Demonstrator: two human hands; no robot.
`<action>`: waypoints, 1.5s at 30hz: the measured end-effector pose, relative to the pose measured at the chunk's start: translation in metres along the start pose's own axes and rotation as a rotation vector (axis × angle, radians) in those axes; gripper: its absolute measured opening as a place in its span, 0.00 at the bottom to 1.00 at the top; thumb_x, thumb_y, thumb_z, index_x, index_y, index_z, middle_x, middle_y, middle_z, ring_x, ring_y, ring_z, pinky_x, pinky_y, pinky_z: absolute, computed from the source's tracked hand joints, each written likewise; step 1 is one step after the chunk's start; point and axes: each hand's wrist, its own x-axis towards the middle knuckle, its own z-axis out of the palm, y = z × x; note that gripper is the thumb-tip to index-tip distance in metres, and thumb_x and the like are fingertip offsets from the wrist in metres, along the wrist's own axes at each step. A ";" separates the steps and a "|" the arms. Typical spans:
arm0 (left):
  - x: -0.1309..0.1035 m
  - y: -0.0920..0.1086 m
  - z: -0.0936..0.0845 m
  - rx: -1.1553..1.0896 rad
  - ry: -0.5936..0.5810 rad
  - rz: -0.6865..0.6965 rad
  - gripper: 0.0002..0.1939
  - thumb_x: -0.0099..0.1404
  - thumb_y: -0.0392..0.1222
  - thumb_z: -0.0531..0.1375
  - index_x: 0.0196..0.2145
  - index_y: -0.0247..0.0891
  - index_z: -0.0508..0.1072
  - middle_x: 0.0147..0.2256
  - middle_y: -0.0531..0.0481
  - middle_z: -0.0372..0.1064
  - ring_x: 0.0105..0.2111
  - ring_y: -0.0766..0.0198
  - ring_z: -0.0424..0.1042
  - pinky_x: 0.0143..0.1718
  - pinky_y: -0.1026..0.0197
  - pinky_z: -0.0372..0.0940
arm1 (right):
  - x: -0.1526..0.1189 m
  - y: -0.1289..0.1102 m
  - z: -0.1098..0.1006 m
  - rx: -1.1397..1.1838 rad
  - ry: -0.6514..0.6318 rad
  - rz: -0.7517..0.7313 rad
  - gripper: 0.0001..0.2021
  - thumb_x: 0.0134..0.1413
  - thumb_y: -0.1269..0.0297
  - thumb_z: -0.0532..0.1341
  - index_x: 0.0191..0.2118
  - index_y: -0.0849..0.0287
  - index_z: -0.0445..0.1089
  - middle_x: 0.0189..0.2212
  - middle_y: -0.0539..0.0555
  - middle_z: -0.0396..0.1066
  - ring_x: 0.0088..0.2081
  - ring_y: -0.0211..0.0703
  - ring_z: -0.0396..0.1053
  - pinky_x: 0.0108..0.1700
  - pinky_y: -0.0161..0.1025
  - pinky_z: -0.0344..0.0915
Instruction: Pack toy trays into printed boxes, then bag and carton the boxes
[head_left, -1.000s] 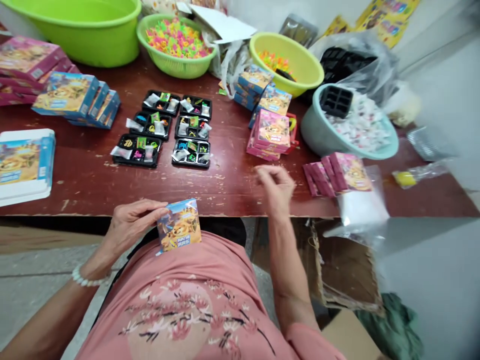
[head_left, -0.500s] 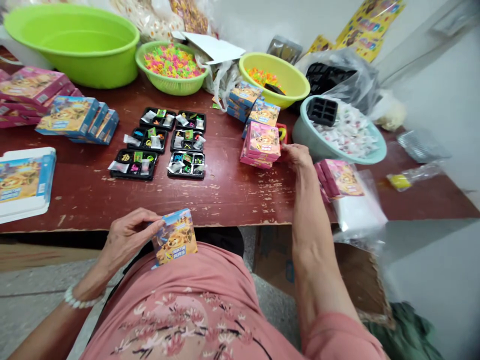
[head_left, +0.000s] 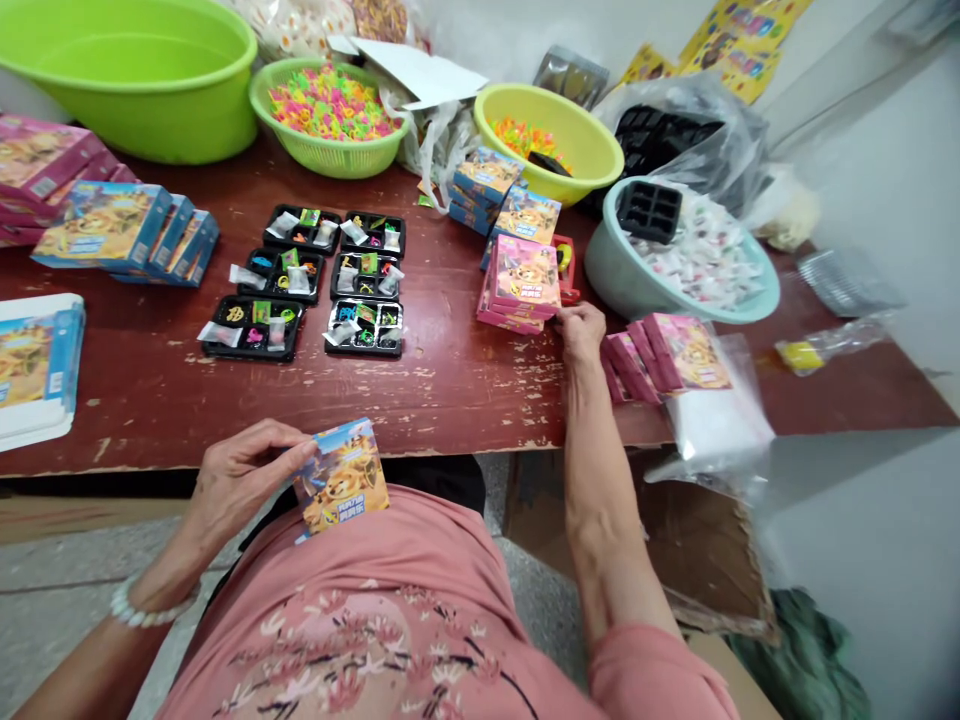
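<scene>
My left hand (head_left: 251,475) pinches a small flat box (head_left: 343,478), blue and yellow with a cartoon print, by its upper left edge. The box is in front of the table edge, resting against my shirt. My right hand (head_left: 583,328) is on the table by the lower right corner of a stack of pink boxes (head_left: 526,275). Its fingers are drawn together, and anything between them is too small to make out. Just behind that hand sits a red tape dispenser (head_left: 568,272) with a yellow core, partly hidden by the pink boxes.
Several black compartment trays (head_left: 253,328) with small toys and sachets lie mid-table. Blue boxes (head_left: 105,225) and flat cartons (head_left: 37,370) are at left; more pink boxes (head_left: 679,352) at right. Behind stand a green tub (head_left: 150,120), green basket (head_left: 330,150), yellow basin (head_left: 600,150) and pale-blue basin (head_left: 630,270).
My right hand has drawn back slightly towards me and left from beside the dispenser, uncovering more of it and the pink boxes at right. My left hand keeps the box, and the view has shifted slightly.
</scene>
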 end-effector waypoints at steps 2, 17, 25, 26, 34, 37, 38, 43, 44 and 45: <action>0.000 0.003 0.002 -0.004 0.017 0.018 0.10 0.65 0.52 0.70 0.32 0.43 0.83 0.33 0.50 0.79 0.33 0.61 0.77 0.35 0.61 0.70 | -0.009 0.000 -0.007 -0.030 0.046 -0.024 0.07 0.44 0.67 0.65 0.22 0.58 0.67 0.23 0.46 0.64 0.31 0.39 0.66 0.35 0.35 0.69; -0.021 0.031 0.003 0.227 0.048 0.431 0.05 0.71 0.35 0.64 0.44 0.39 0.80 0.38 0.47 0.80 0.36 0.64 0.78 0.39 0.62 0.73 | -0.307 -0.054 0.072 0.276 -0.952 0.100 0.22 0.54 0.59 0.71 0.55 0.54 0.76 0.29 0.46 0.77 0.28 0.37 0.71 0.35 0.38 0.70; -0.039 0.040 0.015 0.493 -0.034 0.560 0.19 0.74 0.30 0.54 0.60 0.38 0.70 0.45 0.43 0.76 0.41 0.59 0.77 0.43 0.57 0.76 | -0.312 -0.063 0.064 0.065 -0.935 0.044 0.16 0.56 0.57 0.68 0.47 0.54 0.68 0.28 0.47 0.77 0.25 0.38 0.72 0.31 0.36 0.67; -0.039 0.040 0.016 0.521 -0.073 0.528 0.21 0.74 0.30 0.53 0.62 0.37 0.68 0.45 0.42 0.75 0.41 0.58 0.77 0.43 0.56 0.76 | -0.312 -0.063 0.064 0.049 -0.938 0.039 0.15 0.56 0.57 0.68 0.46 0.54 0.67 0.28 0.47 0.77 0.26 0.39 0.72 0.31 0.36 0.67; -0.019 0.038 0.000 0.293 -0.189 0.229 0.16 0.72 0.36 0.57 0.55 0.40 0.75 0.48 0.45 0.80 0.44 0.58 0.79 0.48 0.54 0.75 | -0.300 -0.037 0.073 -0.231 -0.957 -0.182 0.24 0.59 0.49 0.69 0.56 0.54 0.69 0.29 0.48 0.75 0.31 0.45 0.73 0.39 0.43 0.70; -0.018 0.036 -0.018 0.063 -0.197 0.088 0.15 0.70 0.39 0.61 0.53 0.41 0.78 0.46 0.46 0.81 0.41 0.59 0.80 0.41 0.59 0.76 | -0.292 -0.034 0.069 -0.418 -0.993 -0.425 0.19 0.59 0.53 0.71 0.51 0.53 0.73 0.41 0.55 0.75 0.41 0.50 0.75 0.43 0.47 0.73; -0.018 0.036 -0.025 -0.023 -0.164 0.057 0.15 0.70 0.41 0.62 0.53 0.40 0.78 0.47 0.45 0.81 0.42 0.58 0.80 0.41 0.58 0.77 | -0.290 -0.035 0.067 -0.423 -1.015 -0.496 0.15 0.60 0.56 0.70 0.50 0.53 0.73 0.45 0.57 0.75 0.44 0.51 0.75 0.45 0.47 0.73; -0.009 0.023 -0.050 -0.166 0.115 0.115 0.15 0.67 0.43 0.68 0.51 0.40 0.78 0.49 0.44 0.80 0.49 0.55 0.80 0.51 0.53 0.78 | -0.279 -0.048 0.071 -0.313 -1.011 -0.786 0.12 0.69 0.69 0.56 0.54 0.54 0.71 0.45 0.58 0.77 0.45 0.49 0.75 0.48 0.46 0.74; -0.004 0.016 -0.053 -0.138 0.137 0.177 0.13 0.68 0.42 0.67 0.50 0.41 0.78 0.48 0.44 0.80 0.50 0.55 0.80 0.53 0.52 0.77 | -0.276 -0.048 0.075 -0.318 -0.974 -0.863 0.15 0.70 0.71 0.53 0.56 0.54 0.71 0.47 0.59 0.77 0.48 0.50 0.74 0.52 0.48 0.73; 0.002 0.006 -0.055 -0.094 0.140 0.250 0.10 0.69 0.41 0.65 0.48 0.41 0.78 0.48 0.45 0.80 0.51 0.55 0.80 0.56 0.50 0.76 | -0.274 -0.046 0.081 -0.335 -0.940 -0.944 0.18 0.71 0.73 0.51 0.58 0.54 0.71 0.51 0.60 0.77 0.51 0.51 0.73 0.55 0.50 0.72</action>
